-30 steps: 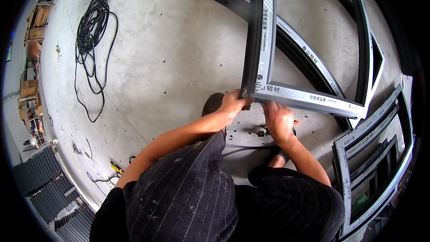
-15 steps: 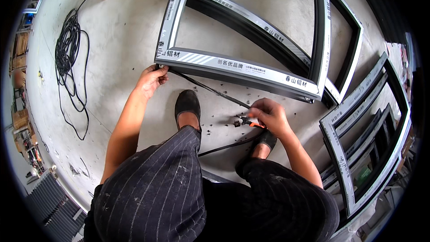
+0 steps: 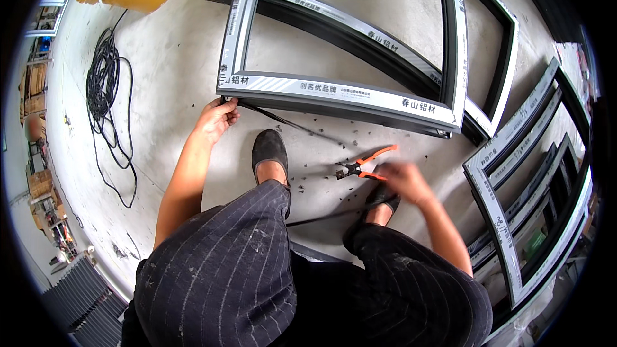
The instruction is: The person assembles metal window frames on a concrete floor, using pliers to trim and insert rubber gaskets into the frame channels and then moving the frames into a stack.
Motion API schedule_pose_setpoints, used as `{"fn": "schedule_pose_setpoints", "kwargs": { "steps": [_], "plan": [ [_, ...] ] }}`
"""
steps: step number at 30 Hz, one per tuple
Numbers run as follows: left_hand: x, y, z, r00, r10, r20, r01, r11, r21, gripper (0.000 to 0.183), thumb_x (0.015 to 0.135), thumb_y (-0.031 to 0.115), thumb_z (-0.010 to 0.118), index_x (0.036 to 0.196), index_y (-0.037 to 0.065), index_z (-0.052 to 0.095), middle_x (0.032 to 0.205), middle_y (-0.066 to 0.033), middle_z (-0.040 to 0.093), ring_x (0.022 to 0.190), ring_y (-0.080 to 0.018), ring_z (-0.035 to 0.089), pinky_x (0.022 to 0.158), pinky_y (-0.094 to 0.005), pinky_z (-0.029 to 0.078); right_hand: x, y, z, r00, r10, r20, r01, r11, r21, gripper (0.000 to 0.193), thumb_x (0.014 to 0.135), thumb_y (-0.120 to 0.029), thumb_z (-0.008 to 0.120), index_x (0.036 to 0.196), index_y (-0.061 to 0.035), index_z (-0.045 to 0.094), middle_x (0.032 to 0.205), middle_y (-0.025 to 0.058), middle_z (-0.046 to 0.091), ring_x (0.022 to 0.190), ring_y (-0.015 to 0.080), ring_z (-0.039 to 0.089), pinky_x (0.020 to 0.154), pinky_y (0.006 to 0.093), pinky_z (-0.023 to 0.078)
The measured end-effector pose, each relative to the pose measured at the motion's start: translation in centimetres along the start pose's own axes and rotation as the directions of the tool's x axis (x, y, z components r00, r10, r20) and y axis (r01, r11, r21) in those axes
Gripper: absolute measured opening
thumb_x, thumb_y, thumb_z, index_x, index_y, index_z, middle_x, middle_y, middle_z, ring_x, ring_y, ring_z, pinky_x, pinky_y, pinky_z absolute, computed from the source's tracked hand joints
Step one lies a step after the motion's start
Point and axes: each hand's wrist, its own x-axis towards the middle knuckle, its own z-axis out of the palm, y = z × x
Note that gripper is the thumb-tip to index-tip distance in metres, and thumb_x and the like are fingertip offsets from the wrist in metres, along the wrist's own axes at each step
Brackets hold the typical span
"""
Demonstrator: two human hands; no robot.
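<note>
1. Pinching, with the left hand (image 3: 215, 121), at the near-left corner of the silver-and-black frame (image 3: 334, 92); thumb and fingers closed together, apparently on the end of a black strip (image 3: 289, 121).
2. Trailing from that corner, as strip, rightward and slightly away from the frame's near edge, visible to just short of the pliers (image 3: 353, 168).
3. Blurred at the right hand (image 3: 408, 182): impossible to tell whether grasping or released, or whether touching a handle.
4. Lying, as pliers with orange handles, on the floor (image 3: 180, 77), in front of the right half of the frame's near edge.
5. Set roughly left to right along the long axis, head to the left, handles spread toward the right hand.
6. Just left of the right fingers, with the lower handle closest; well apart from the left hand, hence far nearer to the right.
7. Between left hand and pliers, a black left shoe (image 3: 268, 148); just below the right hand, a right shoe (image 3: 385, 199).
8. Beyond the frame's near-right corner, more stacked frames (image 3: 498, 225).
</note>
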Motion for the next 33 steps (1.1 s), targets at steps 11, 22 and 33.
{"fn": "schedule_pose_setpoints", "kwargs": {
  "steps": [11,22,33],
  "plan": [
    [-0.1,-0.3,0.0,0.999,0.013,0.035,-0.012,1.0,-0.018,0.025,0.083,0.021,0.073,0.096,0.006,0.057,0.078,-0.0023,0.059,0.072,-0.0155,0.059,0.066,-0.0286,0.047,1.2,-2.6,-2.2,0.761,-0.51,-0.402,0.369,0.849,-0.378,0.014,0.085,-0.014,0.061,0.088,-0.0026,0.068,0.08,0.0174,0.063,0.074,0.0356,0.061,0.066,0.04,0.049],
    [-0.1,-0.2,0.0,0.999,0.004,0.051,-0.001,0.998,-0.064,0.025,0.084,0.022,0.073,0.096,0.009,0.056,0.078,-0.0014,0.06,0.073,-0.015,0.059,0.065,-0.0287,0.046,2.2,-3.5,-1.1,0.719,-0.498,-0.485,0.299,0.851,-0.431,0.016,0.082,-0.017,0.066,0.092,-0.0043,0.069,0.081,0.0113,0.061,0.076,0.0295,0.06,0.067,0.0372,0.048],
    [-0.1,-0.4,-0.1,0.998,0.008,0.065,-0.002,0.997,-0.079,0.023,0.084,0.022,0.073,0.096,0.009,0.057,0.079,-0.001,0.06,0.075,-0.0148,0.059,0.067,-0.0283,0.047,3.9,-3.4,0.9,0.52,-0.622,-0.586,0.151,0.742,-0.654,0.011,0.075,-0.008,0.067,0.086,-0.0068,0.065,0.083,0.0096,0.06,0.079,0.0293,0.06,0.068,0.0386,0.05]
  ]
}}
